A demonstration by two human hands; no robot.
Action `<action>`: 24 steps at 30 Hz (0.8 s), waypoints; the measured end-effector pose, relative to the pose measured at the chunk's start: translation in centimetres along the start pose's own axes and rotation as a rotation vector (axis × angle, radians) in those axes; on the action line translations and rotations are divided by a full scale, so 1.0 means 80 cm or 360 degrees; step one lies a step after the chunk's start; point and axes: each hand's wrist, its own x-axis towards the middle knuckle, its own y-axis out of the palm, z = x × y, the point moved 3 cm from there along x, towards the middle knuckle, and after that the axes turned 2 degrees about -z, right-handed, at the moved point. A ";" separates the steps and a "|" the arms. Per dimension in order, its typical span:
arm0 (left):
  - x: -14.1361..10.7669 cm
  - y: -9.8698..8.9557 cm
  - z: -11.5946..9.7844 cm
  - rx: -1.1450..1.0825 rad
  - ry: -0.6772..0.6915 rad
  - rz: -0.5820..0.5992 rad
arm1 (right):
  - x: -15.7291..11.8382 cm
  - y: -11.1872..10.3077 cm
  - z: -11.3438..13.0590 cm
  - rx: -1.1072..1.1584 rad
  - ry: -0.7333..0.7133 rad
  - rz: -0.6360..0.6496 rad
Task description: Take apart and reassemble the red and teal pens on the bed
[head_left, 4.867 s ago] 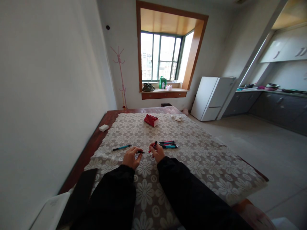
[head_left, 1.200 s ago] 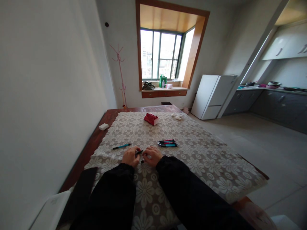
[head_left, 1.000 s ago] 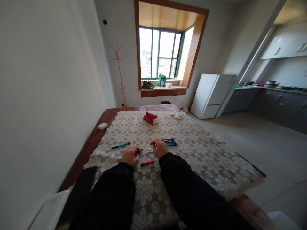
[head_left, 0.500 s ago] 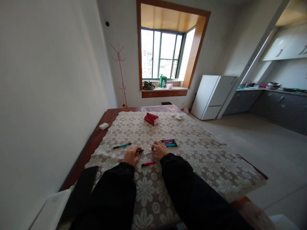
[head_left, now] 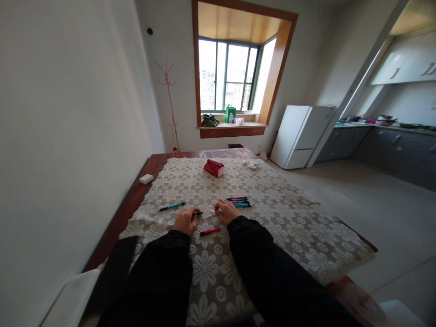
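My left hand (head_left: 185, 220) rests on the flowered tablecloth (head_left: 205, 269), its fingers closed on a small dark object (head_left: 198, 213), perhaps a pen cap or pen end. To its right, my right hand (head_left: 225, 211) has its fingers bent together at the cloth; whatever they pinch is too small to make out. Several blue and red pens (head_left: 242, 204) lie side by side just beyond my right hand. A red pen (head_left: 210, 231) lies nearer me, between the forearms. A blue pen (head_left: 172, 206) lies to the left, beyond my left hand.
A red tissue pack (head_left: 214, 168) and some crumpled white tissue (head_left: 251, 165) lie toward the table's far side. A small white box (head_left: 146, 179) sits on the bare wood at the left edge. A dark flat object (head_left: 117, 263) is at the near left.
The view has shifted very slightly. Both hands keep nearly the same pose and place, and the pens have not visibly moved on the cloth.
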 end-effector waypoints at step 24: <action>-0.003 0.000 -0.014 0.0049 0.0154 0.0057 | 0.002 0.014 -0.004 0.0038 0.0042 0.0041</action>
